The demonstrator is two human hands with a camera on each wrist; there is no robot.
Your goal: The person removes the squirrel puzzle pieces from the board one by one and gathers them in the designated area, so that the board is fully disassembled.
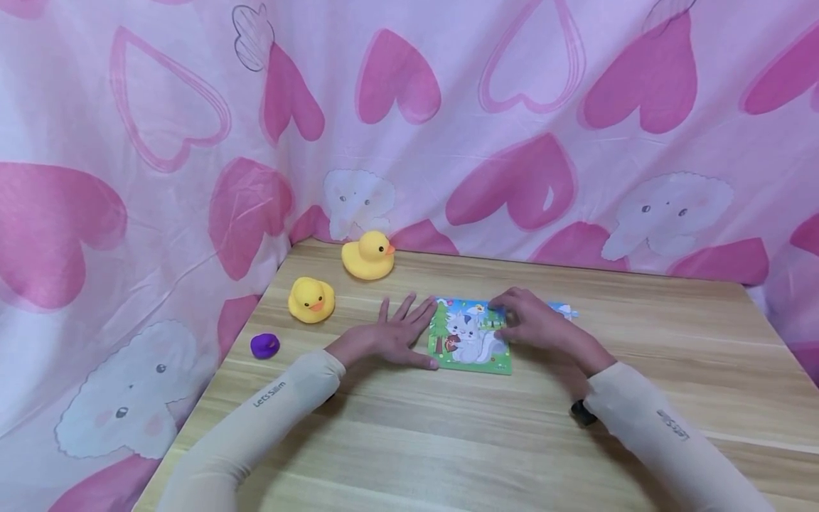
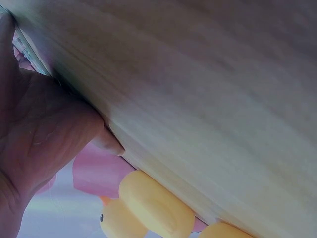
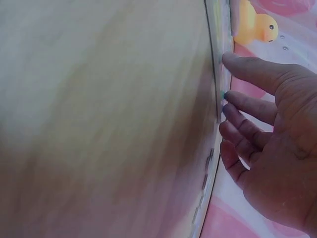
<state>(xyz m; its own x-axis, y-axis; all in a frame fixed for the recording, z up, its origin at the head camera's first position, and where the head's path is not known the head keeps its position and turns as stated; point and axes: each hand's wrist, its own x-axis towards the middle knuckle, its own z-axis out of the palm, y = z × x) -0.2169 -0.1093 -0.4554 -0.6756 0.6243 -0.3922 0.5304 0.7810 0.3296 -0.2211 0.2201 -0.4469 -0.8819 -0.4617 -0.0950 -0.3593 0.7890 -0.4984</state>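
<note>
A square picture puzzle (image 1: pixel 470 340) showing a white cat on green lies flat at the middle of the wooden table (image 1: pixel 448 441). My left hand (image 1: pixel 398 331) lies flat on the table with fingers spread, its fingertips and thumb against the puzzle's left edge; the left wrist view shows its palm (image 2: pixel 39 134) on the wood. My right hand (image 1: pixel 515 318) rests on the puzzle's upper right part, its slightly bent fingertips (image 3: pixel 229 96) pressing down on the puzzle surface (image 3: pixel 220 74). A loose blue and white puzzle piece (image 1: pixel 564 309) lies just beyond the right hand.
Two yellow rubber ducks stand at the far left, one near the back edge (image 1: pixel 367 255) and one closer (image 1: pixel 311 299). A small purple object (image 1: pixel 264 345) sits near the left edge. A pink heart-patterned cloth (image 1: pixel 409 128) hangs behind and around the table.
</note>
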